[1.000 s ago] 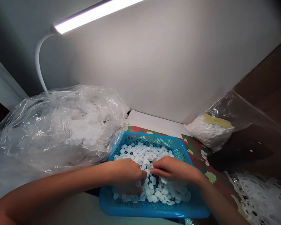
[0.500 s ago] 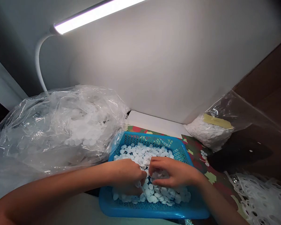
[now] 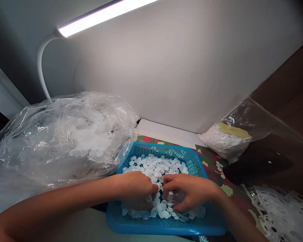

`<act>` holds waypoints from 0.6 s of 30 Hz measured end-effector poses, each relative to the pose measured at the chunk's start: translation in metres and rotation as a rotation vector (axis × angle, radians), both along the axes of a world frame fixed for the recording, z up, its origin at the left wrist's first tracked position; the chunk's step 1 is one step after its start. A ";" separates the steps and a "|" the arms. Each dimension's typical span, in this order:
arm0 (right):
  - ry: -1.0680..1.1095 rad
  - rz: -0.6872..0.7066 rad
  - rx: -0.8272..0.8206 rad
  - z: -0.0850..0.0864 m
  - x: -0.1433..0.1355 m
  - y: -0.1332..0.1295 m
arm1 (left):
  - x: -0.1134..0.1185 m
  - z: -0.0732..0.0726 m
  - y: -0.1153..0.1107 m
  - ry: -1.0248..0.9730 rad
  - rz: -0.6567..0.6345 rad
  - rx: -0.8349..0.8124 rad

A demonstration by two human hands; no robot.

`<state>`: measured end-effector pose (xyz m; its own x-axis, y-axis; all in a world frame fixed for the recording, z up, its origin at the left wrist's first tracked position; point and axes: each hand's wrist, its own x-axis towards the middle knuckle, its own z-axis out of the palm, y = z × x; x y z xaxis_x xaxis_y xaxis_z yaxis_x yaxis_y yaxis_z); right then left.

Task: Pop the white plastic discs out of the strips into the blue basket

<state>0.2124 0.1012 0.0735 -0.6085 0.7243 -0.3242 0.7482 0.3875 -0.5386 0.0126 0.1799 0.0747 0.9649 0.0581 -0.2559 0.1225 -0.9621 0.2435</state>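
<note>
A blue plastic basket with perforated sides holds a heap of small white plastic discs. My left hand is in the basket's left half, its fingers curled closed around a few discs, one showing at the fingertips. Across a narrow gap, my right hand arches over the discs on the right. Its thumb and fingers are apart, and loose discs lie between them. The undersides of both hands are hidden.
A large clear bag of white discs lies at left. Back right stands another bag with a yellow label. White ring-like scraps lie at right. A few discs rest on the patterned cloth. A lamp shines overhead.
My right hand has shifted slightly right and toward me, its thumb lower and its fingers wider apart over the discs. My left hand stays almost in place.
</note>
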 end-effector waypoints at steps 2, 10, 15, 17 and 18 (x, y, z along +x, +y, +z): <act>0.003 -0.005 -0.040 -0.001 -0.001 0.000 | 0.000 0.000 -0.001 0.004 0.007 0.005; -0.035 -0.065 -0.052 -0.006 -0.001 0.000 | 0.001 0.002 -0.001 0.029 0.016 -0.009; -0.072 -0.069 -0.049 -0.008 -0.001 0.000 | 0.001 0.004 -0.001 0.035 0.025 -0.014; -0.082 -0.075 -0.033 -0.008 -0.001 0.000 | 0.001 0.004 -0.002 0.036 0.023 -0.012; -0.085 -0.078 -0.025 -0.007 -0.002 0.000 | 0.001 0.005 -0.002 0.035 0.022 -0.011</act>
<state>0.2107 0.1011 0.0660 -0.5202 0.7592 -0.3911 0.8188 0.3134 -0.4809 0.0135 0.1781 0.0793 0.9538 0.0767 -0.2905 0.1527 -0.9565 0.2488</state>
